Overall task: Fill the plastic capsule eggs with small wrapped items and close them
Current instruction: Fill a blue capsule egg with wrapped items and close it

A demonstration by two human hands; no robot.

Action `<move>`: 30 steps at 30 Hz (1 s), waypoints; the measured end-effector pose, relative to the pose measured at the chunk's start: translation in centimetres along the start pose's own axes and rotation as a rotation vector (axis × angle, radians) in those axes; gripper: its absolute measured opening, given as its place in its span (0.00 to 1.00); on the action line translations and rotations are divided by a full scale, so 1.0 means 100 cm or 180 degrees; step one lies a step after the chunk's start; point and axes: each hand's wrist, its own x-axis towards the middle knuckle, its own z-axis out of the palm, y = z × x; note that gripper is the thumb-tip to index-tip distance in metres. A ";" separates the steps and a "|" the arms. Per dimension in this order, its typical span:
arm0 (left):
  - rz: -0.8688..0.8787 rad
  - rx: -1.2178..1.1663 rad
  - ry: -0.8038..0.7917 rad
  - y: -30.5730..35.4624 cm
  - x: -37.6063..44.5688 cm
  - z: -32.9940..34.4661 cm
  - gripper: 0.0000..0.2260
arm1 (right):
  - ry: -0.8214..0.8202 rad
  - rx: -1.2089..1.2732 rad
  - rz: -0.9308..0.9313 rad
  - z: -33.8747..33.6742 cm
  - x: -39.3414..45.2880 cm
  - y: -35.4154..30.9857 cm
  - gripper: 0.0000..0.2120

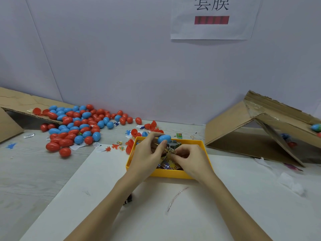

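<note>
Over the yellow tray (166, 174), my left hand (147, 153) grips a blue capsule egg (164, 138) between thumb and fingers. My right hand (188, 158) pinches a small wrapped item (169, 151) with a yellow and dark wrapper, held right against the left hand's fingers. More wrapped items (167, 165) lie in the tray beneath both hands. A big pile of red and blue eggs (78, 126) covers the table at the left. Whether the held egg is closed or a half I cannot tell.
A tilted cardboard ramp (260, 129) stands at the right with an egg (316, 127) on it. Another cardboard piece (20, 105) leans at the far left. Open red egg halves (152, 126) and tiny toy figures (114, 146) lie behind the tray. A white sheet (156, 206) covers the near table.
</note>
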 end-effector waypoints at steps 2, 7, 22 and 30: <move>-0.0012 0.0062 0.0057 -0.002 0.001 0.000 0.13 | 0.0136 0.0186 -0.0061 -0.001 -0.002 0.002 0.05; -0.0076 0.0059 0.0370 -0.005 0.002 0.000 0.14 | 0.0274 0.0532 -0.0078 -0.003 -0.003 0.003 0.04; -0.0001 -0.0042 -0.0301 0.002 0.000 -0.001 0.11 | 0.0041 0.1092 0.0007 -0.005 -0.004 -0.002 0.07; -0.0062 0.0059 -0.0176 -0.003 0.002 -0.002 0.12 | -0.0080 0.1236 0.0021 -0.007 -0.005 -0.006 0.11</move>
